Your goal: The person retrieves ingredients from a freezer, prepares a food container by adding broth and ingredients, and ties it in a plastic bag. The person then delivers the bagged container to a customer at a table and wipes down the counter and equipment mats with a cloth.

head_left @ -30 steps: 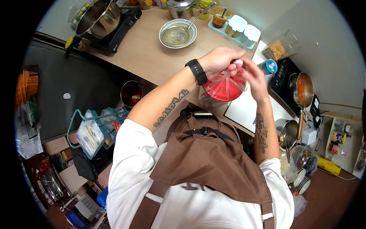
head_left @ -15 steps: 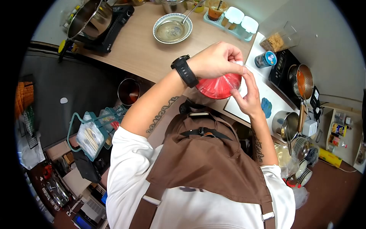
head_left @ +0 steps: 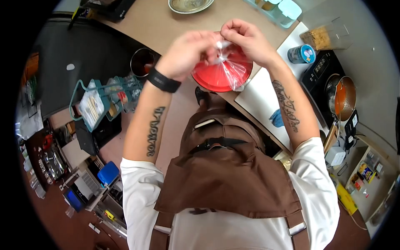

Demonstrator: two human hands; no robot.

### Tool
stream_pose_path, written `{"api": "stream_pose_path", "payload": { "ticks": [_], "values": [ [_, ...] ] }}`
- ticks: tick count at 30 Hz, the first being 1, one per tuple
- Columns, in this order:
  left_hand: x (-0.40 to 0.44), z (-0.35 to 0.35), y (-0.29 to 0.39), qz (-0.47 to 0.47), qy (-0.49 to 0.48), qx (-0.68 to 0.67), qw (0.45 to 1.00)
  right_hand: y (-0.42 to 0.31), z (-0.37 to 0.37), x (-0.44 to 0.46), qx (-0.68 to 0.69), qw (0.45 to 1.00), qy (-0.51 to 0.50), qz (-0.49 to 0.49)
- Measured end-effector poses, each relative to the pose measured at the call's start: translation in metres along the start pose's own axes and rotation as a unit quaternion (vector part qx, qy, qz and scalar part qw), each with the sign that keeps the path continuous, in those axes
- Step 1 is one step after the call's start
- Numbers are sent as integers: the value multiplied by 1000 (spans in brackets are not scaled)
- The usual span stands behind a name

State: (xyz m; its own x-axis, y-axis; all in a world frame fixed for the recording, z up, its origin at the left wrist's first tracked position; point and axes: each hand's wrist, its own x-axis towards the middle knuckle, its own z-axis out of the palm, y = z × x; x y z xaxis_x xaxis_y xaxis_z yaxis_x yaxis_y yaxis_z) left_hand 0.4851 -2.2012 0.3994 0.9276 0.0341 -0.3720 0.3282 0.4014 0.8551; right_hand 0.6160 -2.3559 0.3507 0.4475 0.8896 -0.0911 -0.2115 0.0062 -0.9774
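A clear plastic bag (head_left: 225,61) wraps a round red lid or container (head_left: 214,81), its top gathered and twisted over the middle. My left hand (head_left: 189,52), with a black watch on the wrist, is at the left of the gathered top, fingers curled on the plastic and slightly blurred. From the right, my right hand (head_left: 252,41) pinches the bag's top between thumb and fingers. The bag is at the front edge of the wooden table, and what lies under the red top is hidden.
A patterned bowl (head_left: 191,6) stands farther back on the table. Right of it are lidded condiment boxes (head_left: 287,12), a blue can (head_left: 301,54), a blue cloth (head_left: 276,118) and a pan (head_left: 346,98) with orange liquid. A teal basket (head_left: 93,104) sits low on the left.
My left hand has drawn back to the left, no longer crossing over the bag, and my right hand has come up to its top. The bag and view have shifted.
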Motion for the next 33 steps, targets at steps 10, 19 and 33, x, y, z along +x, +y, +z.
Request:
{"api": "stream_pose_path", "payload": {
  "ticks": [10, 19, 33],
  "values": [
    [-141, 13, -4, 310, 231, 531, 754, -80, 108, -15, -109, 969, -215, 43],
    [-349, -33, -37, 273, 166, 99, 942, -82, 291, -59, -386, 812, -370, -232],
    [-814, -212, -281, 228, 501, 169, 818, 189, 809, -174, -367, 619, -633, -286]
  ]
}}
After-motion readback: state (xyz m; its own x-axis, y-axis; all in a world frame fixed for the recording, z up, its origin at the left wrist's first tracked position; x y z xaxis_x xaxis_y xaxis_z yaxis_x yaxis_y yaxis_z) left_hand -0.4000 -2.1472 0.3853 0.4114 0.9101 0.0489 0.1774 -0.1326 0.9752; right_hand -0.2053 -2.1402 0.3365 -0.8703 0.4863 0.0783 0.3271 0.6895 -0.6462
